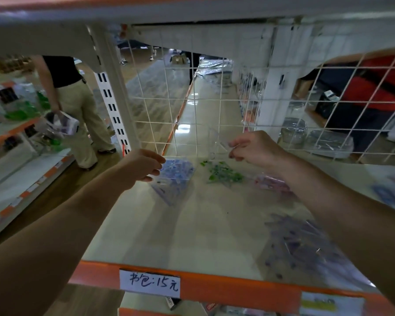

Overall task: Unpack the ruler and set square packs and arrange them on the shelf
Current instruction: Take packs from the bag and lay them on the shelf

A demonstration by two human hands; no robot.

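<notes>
Against the wire grid [198, 115] at the back of the shelf [169, 229], the right hand [252, 148] pinches a clear pack [216, 144] between thumb and fingers. The pack stands upright, touching the grid or just short of it; cannot tell which. Its contents are too transparent to name.

The left hand [144, 166] sits slightly forward of the grid's foot, fingers curled on the near left corner of the blue pack [176, 176], which lies flat. The blue pack's long axis runs away from the grid toward the front, skewed a little left.

Along the grid's foot, rightward from blue, lie the green pack [225, 173] and then the pink pack [271, 182], both flat and untouched. The purple pack [306, 245] lies well away from the grid, at the front right.

Judgement: the step in hand is seating the clear pack in the gap between blue and green. The right hand is the nearer, and the gap lies almost directly beneath it, so the move is down along the grid. The left hand seems to be holding blue aside.
</notes>
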